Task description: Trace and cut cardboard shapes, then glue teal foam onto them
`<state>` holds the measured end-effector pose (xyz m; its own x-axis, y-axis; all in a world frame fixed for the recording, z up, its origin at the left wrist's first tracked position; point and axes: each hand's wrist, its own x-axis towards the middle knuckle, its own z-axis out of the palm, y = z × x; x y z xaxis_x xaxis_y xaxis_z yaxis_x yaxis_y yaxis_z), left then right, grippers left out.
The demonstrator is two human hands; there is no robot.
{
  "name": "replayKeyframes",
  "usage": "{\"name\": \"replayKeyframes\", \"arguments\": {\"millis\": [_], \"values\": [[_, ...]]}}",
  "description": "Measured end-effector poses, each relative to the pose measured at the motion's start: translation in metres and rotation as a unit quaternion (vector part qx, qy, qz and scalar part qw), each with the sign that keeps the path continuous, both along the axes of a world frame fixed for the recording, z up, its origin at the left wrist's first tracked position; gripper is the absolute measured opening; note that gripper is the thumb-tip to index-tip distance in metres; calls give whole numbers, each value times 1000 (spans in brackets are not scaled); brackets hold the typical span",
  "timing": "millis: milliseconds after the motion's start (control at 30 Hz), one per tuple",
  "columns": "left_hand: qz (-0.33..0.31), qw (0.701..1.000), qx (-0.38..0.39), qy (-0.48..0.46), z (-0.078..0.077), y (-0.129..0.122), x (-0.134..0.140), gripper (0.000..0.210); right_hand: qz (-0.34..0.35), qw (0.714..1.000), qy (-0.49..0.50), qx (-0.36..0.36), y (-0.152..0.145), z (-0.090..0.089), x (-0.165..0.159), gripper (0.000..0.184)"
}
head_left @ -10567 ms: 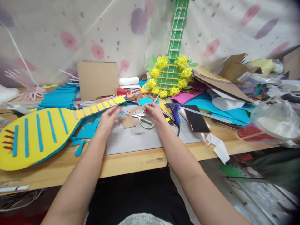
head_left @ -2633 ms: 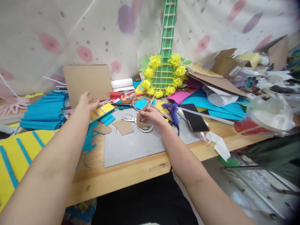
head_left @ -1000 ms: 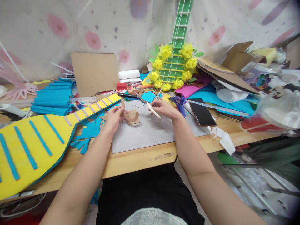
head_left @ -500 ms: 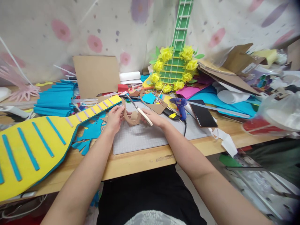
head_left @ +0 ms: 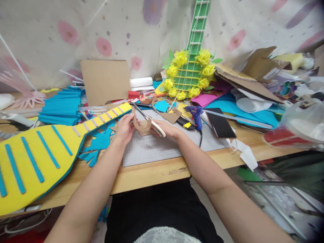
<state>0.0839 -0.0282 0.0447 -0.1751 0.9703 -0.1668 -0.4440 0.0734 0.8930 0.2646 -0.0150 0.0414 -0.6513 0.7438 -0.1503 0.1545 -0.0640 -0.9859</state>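
My left hand [head_left: 126,127] is closed on one end of a curved brown cardboard piece [head_left: 143,128], which it holds just above the grey cutting mat [head_left: 152,152]. In my right hand [head_left: 164,129] is a pair of scissors [head_left: 158,128] with pale handles, its blades pointing away and to the left across the cardboard. The fingers of the right hand are wrapped round the handles and partly hidden. Where exactly the blades meet the cardboard is too small to tell.
A yellow and blue instrument-shaped cutout [head_left: 45,148] lies at left. Beyond the mat stands a green one [head_left: 189,72] ringed with yellow paper flowers. A blue glue gun [head_left: 196,116], a black phone [head_left: 220,123] and a plastic-wrapped tub [head_left: 291,130] sit to the right.
The scissors' blades have swung closer over the cardboard piece, and the cardboard has turned slightly. Both hands stay in nearly the same place.
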Motion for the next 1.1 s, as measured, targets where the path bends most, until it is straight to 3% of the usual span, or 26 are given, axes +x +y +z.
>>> {"name": "replayKeyframes", "arguments": {"millis": [133,467,833,1100], "values": [[-1,1000,-9,-20,2,0,1,14,22,999,21,-15,3,-7,0,28],[12,1000,20,16,-3,-3,10,23,-24,997,-34,64,-2,-6,-3,25],[13,999,16,33,-1,-3,10,26,37,999,6,-23,2,-6,1,22],[19,998,4,54,1,-3,11,28,43,999,0,-24,1,-2,3,19]]}}
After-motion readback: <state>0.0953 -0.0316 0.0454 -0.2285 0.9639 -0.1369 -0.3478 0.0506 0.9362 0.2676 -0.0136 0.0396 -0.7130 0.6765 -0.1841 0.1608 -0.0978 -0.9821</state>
